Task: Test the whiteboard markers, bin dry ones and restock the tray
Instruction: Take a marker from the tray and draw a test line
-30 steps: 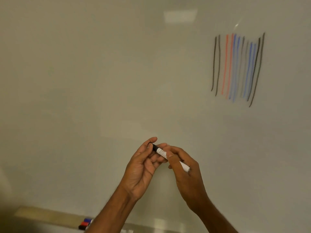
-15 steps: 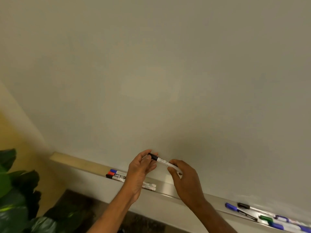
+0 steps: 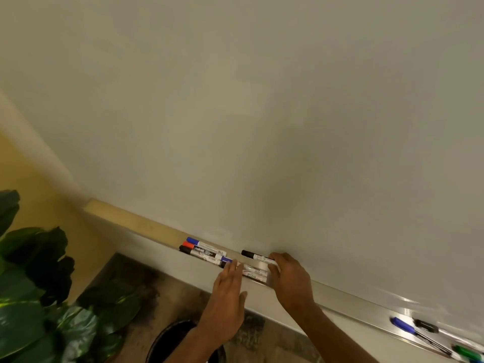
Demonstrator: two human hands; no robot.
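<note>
Head view, angled down along a wall-mounted board.
- Whiteboard: smooth, pale, faintly glossy face. Wide blank run above and to the left of both hands. Left edge against yellow wall.
- Tray: long brushed-metal ledge under the board's lower edge, with a shallow front lip. Bare stretch between the hands and the far-right markers. Tan strip, wood-like, at the left end.
- Black-capped marker: slim white barrel with printed label, cap pointing left. Low against the board, just above the tray; contact with the tray not discernible.
- Right hand: fingers and thumb curled round that marker's barrel end.
- Left hand: palm down, fingers straight and together, holding nothing. Fingertips at the tray's front lip, over the loose markers.
- Loose markers: white barrels, flat in the tray between the hands, partly covered.
- Left cluster, near the left hand: blue-capped marker, red-capped marker, camlin marker, side by side lengthwise.
- Far right, well apart, blurred: blue marker, dark marker, green marker.
- Bin: round, dark, open-mouthed, below the left forearm.
- Plant: broad glossy green leaves, lower left, near the bin.
- Floor: mottled brown-grey.
</note>
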